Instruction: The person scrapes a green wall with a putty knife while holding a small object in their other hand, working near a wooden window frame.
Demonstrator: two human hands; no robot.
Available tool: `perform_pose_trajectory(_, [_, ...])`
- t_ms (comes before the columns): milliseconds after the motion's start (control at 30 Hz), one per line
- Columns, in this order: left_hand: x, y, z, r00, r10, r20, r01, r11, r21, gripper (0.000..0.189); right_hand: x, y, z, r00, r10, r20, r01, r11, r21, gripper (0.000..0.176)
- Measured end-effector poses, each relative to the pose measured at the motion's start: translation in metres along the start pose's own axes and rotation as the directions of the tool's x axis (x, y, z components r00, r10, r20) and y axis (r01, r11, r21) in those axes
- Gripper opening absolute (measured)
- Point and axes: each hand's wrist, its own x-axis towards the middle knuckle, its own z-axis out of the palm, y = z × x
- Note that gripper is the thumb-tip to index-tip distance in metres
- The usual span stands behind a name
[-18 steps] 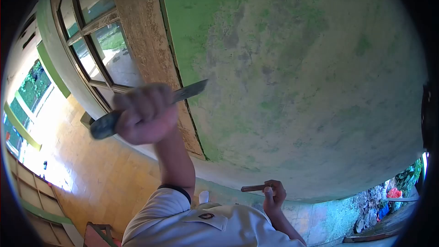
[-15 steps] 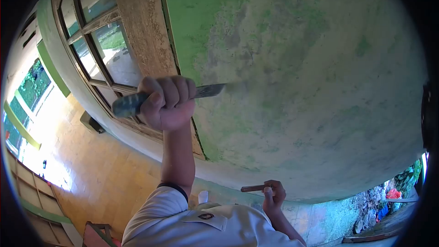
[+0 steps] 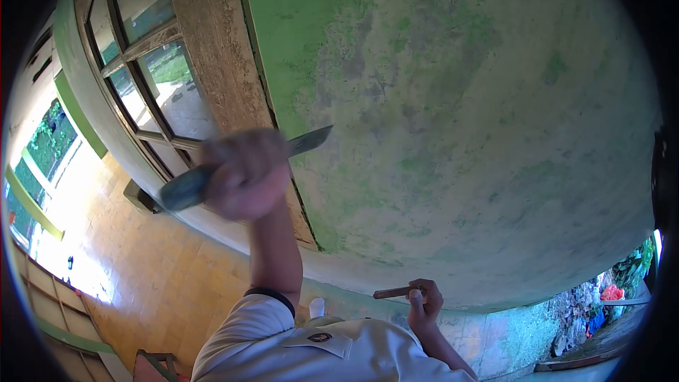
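My left hand (image 3: pixel 247 173), blurred by motion, is closed in a fist round a knife (image 3: pixel 311 141). The thick dark blue-green handle sticks out to the left of the fist. Its grey blade points right and slightly up, over the green paint strip of the wall (image 3: pixel 424 141). That wall is patchy, with green paint worn to pale grey. Lower down, near my body, my right hand (image 3: pixel 426 304) is closed round one end of a narrow brown bar (image 3: pixel 391 292), which points left.
A weathered wooden window frame (image 3: pixel 212 35) with glass panes borders the wall on the left. Tan floor tiles (image 3: pixel 177 262) lie below, with a dark box (image 3: pixel 141 197) by the wall base. Red and blue items (image 3: pixel 610 293) lie at the lower right.
My left hand has moved left and slightly down with the knife, and the blade now tilts up more steeply. My right hand and the brown bar have hardly moved.
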Motion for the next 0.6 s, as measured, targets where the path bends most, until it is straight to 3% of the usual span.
perform_pose_trajectory(67, [-0.005, -0.014, -0.006, 0.994, -0.110, 0.012, 0.109, 0.990, 0.089, 0.022, 0.002, -0.003, -0.001, 1.000, 0.000, 0.024, 0.000, 1.000, -0.004, 0.025])
perform_pose_trajectory(167, [-0.002, -0.004, 0.001, 0.997, -0.073, 0.037, 0.071, 0.996, 0.048, 0.022, -0.002, -0.002, -0.004, 0.995, 0.099, 0.017, -0.099, 0.995, 0.020, 0.025])
perform_pose_trajectory(267, [0.004, 0.005, 0.007, 0.998, -0.014, 0.060, 0.017, 0.999, -0.042, 0.022, -0.003, 0.001, -0.004, 0.995, 0.099, 0.002, -0.099, 0.995, 0.027, 0.024])
perform_pose_trajectory(367, [-0.003, -0.019, -0.004, 0.993, -0.115, 0.019, 0.112, 0.988, 0.109, 0.022, 0.000, -0.002, -0.002, 1.000, 0.025, 0.010, -0.025, 1.000, -0.006, 0.025])
perform_pose_trajectory(567, [0.009, 0.007, 0.006, 0.995, -0.026, 0.098, 0.023, 0.999, 0.037, 0.020, -0.001, 0.001, -0.003, 1.000, 0.017, -0.003, -0.017, 1.000, -0.009, 0.025])
perform_pose_trajectory(600, [0.006, -0.003, 0.008, 1.000, -0.015, 0.018, 0.014, 0.998, 0.068, 0.020, -0.001, 0.001, -0.002, 1.000, 0.020, -0.003, -0.020, 1.000, -0.008, 0.025])
